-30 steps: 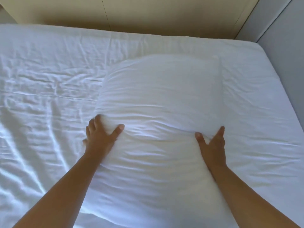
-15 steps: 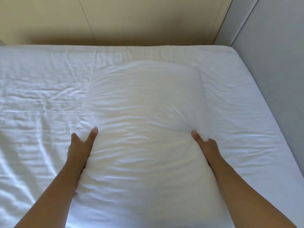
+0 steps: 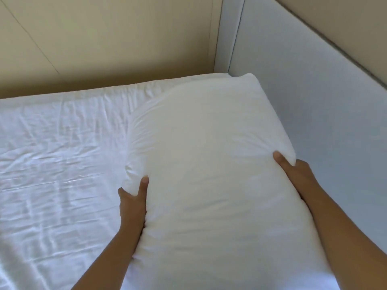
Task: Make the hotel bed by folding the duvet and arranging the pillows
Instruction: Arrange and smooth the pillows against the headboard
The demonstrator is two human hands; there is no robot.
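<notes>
A plump white pillow point(image 3: 209, 164) fills the middle and right of the head view, its far corner up by the grey headboard. My left hand point(image 3: 133, 199) clamps its left edge, thumb on top and fingers tucked underneath. On the right edge, my right hand point(image 3: 293, 170) grips the same way, thumb pressing into the fabric. The pillow is tilted and held over the bed's right side. A wrinkled white sheet point(image 3: 58, 164) covers the mattress to the left. No duvet is in view.
A grey padded headboard point(image 3: 314, 101) runs along the right side of the bed. A beige panelled wall point(image 3: 104, 38) stands behind the far edge of the mattress. The two meet at the far right corner.
Both hands have carried the pillow to the right and up toward the headboard corner. My view has swung right, so the headboard now fills the right side.
</notes>
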